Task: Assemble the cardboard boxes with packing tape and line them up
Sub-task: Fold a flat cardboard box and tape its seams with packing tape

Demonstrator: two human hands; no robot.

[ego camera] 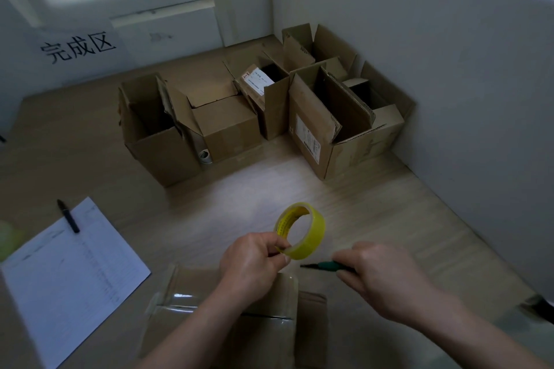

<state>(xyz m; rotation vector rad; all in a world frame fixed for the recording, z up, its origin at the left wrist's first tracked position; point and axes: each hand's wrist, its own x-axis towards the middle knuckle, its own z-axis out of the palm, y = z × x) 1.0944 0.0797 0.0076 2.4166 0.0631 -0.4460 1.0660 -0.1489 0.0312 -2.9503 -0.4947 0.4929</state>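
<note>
The wooden table [374, 219] holds a bunch of put-together cardboard boxes [263, 117] at the far side, standing close together near the white wall [419, 54], their top flaps open. A sign [78, 47] with dark writing hangs on the wall to the left of them. Closer in, a white sheet of paper [69, 275] lies on the left with a black marker [68, 216] resting on its top edge. Right below the hands sits the box being worked on [215, 317], with shiny clear tape already stuck over its seam. I think the job is at the taping step for this box: a strip looks laid down, and it seems ready to be cut free from the roll. The next move likely needs the blade to meet the tape just past the box edge, with the roll kept tight so the cut is clean. The left hand [254, 263] is lifted over the box, with thumb and fingers pinching the low edge of the yellow tape roll [301, 231], which stands up on its side. The right hand [380, 275] is just beside it, fingers curled around a small green-handled cutter [325, 265] that points left toward the roll.
</note>
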